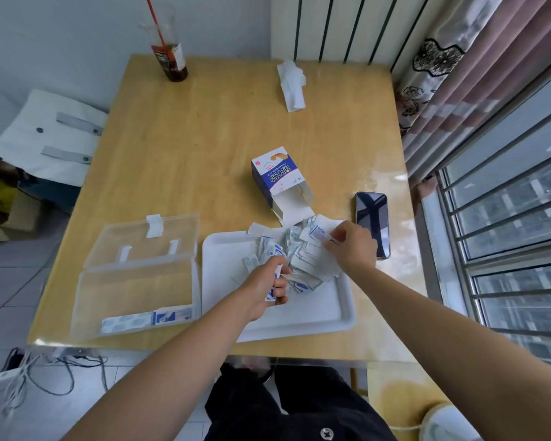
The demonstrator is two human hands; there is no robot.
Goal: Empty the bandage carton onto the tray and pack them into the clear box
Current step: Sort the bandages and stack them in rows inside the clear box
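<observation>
The blue and white bandage carton (275, 176) lies on its side on the wooden table with its flaps open toward the white tray (303, 319). A heap of wrapped bandages (306, 259) covers the tray's far right corner. My left hand (264, 288) is closed around a small bundle of bandages at the heap's near left edge. At the heap's far right, my right hand (352, 246) pinches a bandage. The clear box (131, 297) lies open left of the tray, its lid (143, 240) folded back, with a few bandages (147, 319) along its near wall.
A black phone (372, 222) lies face up just right of the tray. A crumpled tissue (291, 82) and a drink bottle with a red straw (169, 55) stand at the table's far side. Window bars run along the right.
</observation>
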